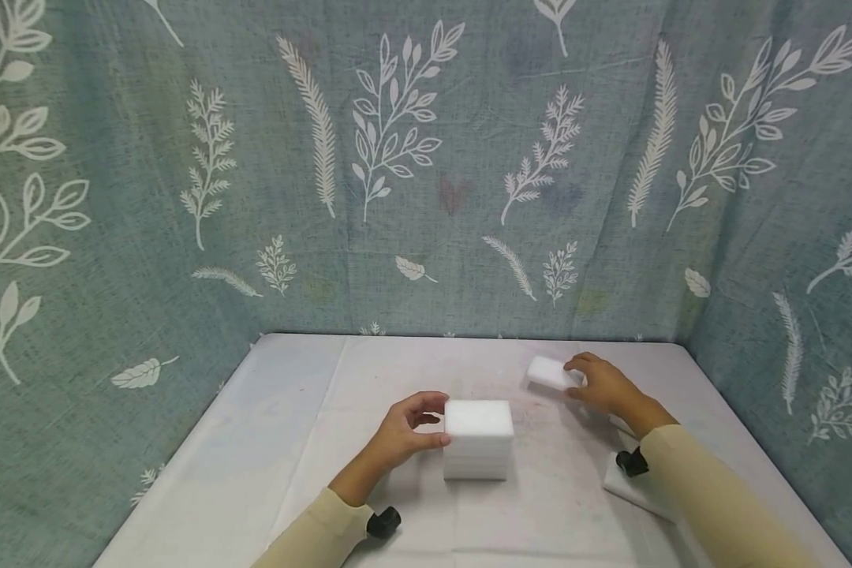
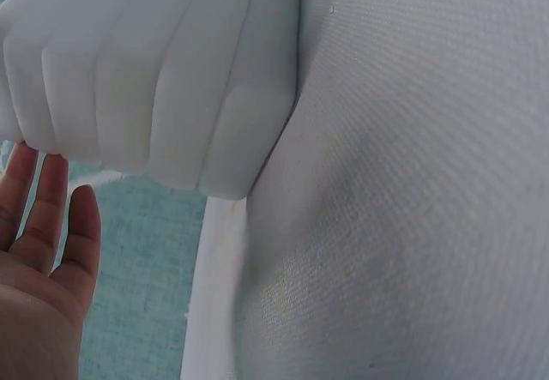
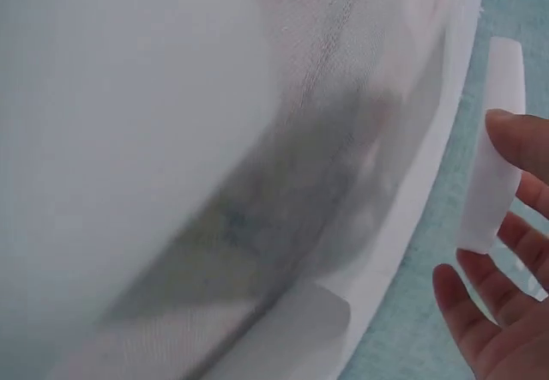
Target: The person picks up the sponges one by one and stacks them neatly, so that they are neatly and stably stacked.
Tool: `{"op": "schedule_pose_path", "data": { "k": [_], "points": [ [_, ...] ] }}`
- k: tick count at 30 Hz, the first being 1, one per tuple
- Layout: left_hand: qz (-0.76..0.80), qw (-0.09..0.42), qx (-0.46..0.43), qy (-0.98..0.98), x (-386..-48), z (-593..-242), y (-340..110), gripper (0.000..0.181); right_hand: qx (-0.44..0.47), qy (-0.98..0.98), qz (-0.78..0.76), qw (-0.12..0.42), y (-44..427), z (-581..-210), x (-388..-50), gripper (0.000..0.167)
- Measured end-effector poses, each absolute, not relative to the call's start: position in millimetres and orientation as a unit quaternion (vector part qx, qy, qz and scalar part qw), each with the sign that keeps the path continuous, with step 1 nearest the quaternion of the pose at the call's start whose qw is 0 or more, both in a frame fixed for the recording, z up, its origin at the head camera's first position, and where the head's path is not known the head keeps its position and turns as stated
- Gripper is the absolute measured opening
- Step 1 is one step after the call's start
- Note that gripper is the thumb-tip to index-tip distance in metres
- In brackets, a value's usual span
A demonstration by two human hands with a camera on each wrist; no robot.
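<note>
A neat stack of white sponges (image 1: 477,454) stands on the cloth-covered table in front of me. Against its left side rests my left hand (image 1: 408,426), thumb near the front edge and fingers toward the back. The left wrist view shows fingertips touching the layered sponges (image 2: 129,80), while the little finger of the left hand (image 2: 47,260) stays apart. Farther back on the right, my right hand (image 1: 603,384) pinches a single flat white sponge (image 1: 550,372). In the right wrist view the thumb of this hand (image 3: 506,311) presses one face of the held sponge (image 3: 496,157).
More white sponge (image 1: 628,485) lies at the right, partly hidden beneath my right forearm. A white cloth (image 1: 312,442) covers the table. Leaf-patterned green curtains (image 1: 426,158) enclose the back and both sides. Each wrist carries a small black device (image 1: 383,522).
</note>
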State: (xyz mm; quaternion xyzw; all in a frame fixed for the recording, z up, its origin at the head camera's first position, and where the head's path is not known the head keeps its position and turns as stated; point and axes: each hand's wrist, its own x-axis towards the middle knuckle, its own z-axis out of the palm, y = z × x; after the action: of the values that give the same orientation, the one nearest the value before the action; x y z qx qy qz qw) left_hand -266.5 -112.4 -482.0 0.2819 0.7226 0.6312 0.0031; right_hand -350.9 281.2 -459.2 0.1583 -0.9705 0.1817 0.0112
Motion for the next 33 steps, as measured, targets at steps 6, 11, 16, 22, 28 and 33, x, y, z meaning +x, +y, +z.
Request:
{"op": "schedule_pose_path", "data": {
  "k": [6, 11, 16, 22, 28, 33],
  "points": [
    [0.634, -0.004, 0.284, 0.719, -267.5, -483.0, -112.5, 0.058, 0.205, -0.963, 0.167, 0.046, 279.9, -451.2, -339.3, 0.045],
    [0.63, 0.006, 0.28, 0.725, -265.9, -479.0, -112.7, 0.06, 0.231, -0.957, 0.163, 0.059, 280.0, -449.2, -330.7, 0.044],
    [0.625, 0.016, 0.282, 0.728, -254.1, -461.5, -111.5, 0.058, 0.255, -0.95, 0.162, 0.084, 280.4, -447.9, -320.7, 0.047],
    [0.629, 0.011, 0.285, 0.723, -250.4, -457.4, -111.4, 0.055, 0.281, -0.938, 0.157, 0.132, 279.7, -448.8, -311.4, 0.048],
    [0.632, 0.013, 0.282, 0.722, -250.0, -457.0, -110.5, 0.055, 0.291, -0.927, 0.17, 0.162, 278.2, -445.7, -304.4, 0.047],
    [0.63, 0.013, 0.283, 0.724, -248.3, -455.2, -109.7, 0.055, 0.301, -0.919, 0.184, 0.178, 273.9, -442.9, -300.0, 0.048]
  ]
}}
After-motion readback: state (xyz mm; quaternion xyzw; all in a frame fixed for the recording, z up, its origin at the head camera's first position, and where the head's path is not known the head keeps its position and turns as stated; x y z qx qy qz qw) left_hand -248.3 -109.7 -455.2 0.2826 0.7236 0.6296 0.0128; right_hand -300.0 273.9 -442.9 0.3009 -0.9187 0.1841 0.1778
